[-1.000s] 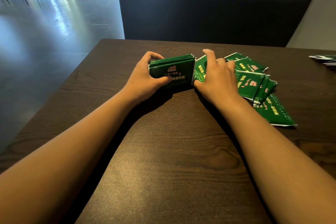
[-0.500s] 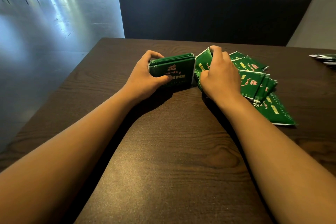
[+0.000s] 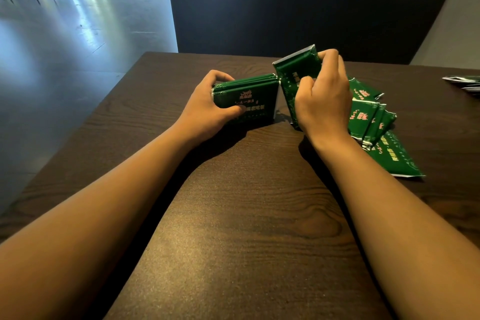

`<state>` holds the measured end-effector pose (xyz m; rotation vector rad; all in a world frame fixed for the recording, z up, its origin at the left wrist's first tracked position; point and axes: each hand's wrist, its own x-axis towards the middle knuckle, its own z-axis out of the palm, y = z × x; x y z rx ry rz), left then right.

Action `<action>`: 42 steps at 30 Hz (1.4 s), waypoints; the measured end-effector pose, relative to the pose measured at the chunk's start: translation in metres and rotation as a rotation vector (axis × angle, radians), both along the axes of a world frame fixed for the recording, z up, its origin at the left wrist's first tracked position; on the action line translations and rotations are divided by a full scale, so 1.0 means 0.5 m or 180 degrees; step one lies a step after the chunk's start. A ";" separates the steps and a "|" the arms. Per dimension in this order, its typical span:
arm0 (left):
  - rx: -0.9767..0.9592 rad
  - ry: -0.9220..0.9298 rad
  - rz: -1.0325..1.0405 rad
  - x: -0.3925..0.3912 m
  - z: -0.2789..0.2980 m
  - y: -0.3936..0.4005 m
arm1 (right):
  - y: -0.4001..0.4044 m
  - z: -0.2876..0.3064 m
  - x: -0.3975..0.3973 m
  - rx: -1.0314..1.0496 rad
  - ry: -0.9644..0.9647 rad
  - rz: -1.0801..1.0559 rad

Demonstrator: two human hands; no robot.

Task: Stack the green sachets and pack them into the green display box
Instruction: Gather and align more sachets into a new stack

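Note:
My left hand (image 3: 207,109) grips a stack of green sachets (image 3: 249,101) standing on edge on the dark wooden table (image 3: 246,215). Just right of the stack, my right hand (image 3: 322,101) holds a single green sachet (image 3: 296,70) lifted and tilted, its lower edge near the table. Several loose green sachets (image 3: 371,117) lie overlapping on the table to the right, partly hidden behind my right hand. One of them (image 3: 392,158) lies flat nearest to me. I see no green display box.
At the table's far right edge lie more packets (image 3: 465,83), cut off by the frame. A dark upholstered bench back (image 3: 298,13) stands behind the table. The table's left edge drops to a shiny grey floor (image 3: 65,41).
My right hand has lifted one sachet off the loose pile and raised it, tilted, beside the stack. My left hand and the stack have stayed in place.

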<state>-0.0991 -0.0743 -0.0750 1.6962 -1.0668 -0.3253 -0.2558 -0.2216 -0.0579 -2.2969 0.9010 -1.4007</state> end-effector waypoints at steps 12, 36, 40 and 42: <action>-0.0010 -0.0089 -0.0023 0.006 -0.006 -0.003 | 0.011 0.002 0.002 -0.0183 -0.0377 0.0729; -0.0041 -0.0205 -0.0155 0.007 -0.007 -0.005 | 0.034 -0.020 0.034 -0.1172 0.1460 0.0817; -0.0095 -0.0085 -0.0260 0.007 -0.008 -0.005 | 0.035 -0.018 0.034 -0.0545 0.1080 0.0594; -0.0123 -0.0071 -0.0302 0.007 -0.009 -0.004 | 0.031 -0.018 0.030 -0.0091 0.0975 0.0768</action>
